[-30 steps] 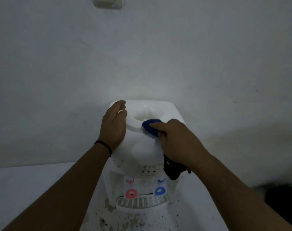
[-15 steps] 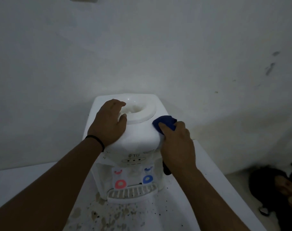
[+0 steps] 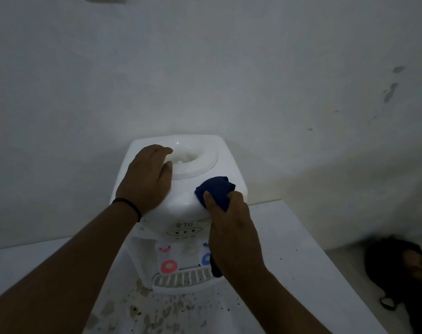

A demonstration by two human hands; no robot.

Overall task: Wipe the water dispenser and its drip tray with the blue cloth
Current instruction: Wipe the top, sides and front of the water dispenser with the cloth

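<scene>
Two bare forearms are reaching in from the near edge over a white table (image 3: 289, 237), whose closest stretch is showing brownish stains and dark specks. Just beyond that mess, the drip tray (image 3: 183, 279), a slotted white grille, is sitting at the foot of the water dispenser (image 3: 181, 208), below a red tap ring (image 3: 169, 266) on the left and a blue tap ring (image 3: 206, 258) that the right wrist is partly covering. A dark end of fabric is hanging down beside that blue ring, under the wrist.

Higher up, the right hand (image 3: 231, 227) is pressing the blue cloth (image 3: 216, 189) against the dispenser's top front right corner, its fingers curled around the bunched cloth with the thumb lying across the near side. The left hand (image 3: 146, 177), with a thin dark band at the wrist, is lying flat on the top left of the dispenser, fingers loosely spread and holding nothing, their tips touching the raised round collar of the bottle well (image 3: 193, 160).

Behind the dispenser a pale, scuffed wall (image 3: 205, 68) is rising. Off to the far right, low down, something dark is lying on the floor; I cannot tell what.
</scene>
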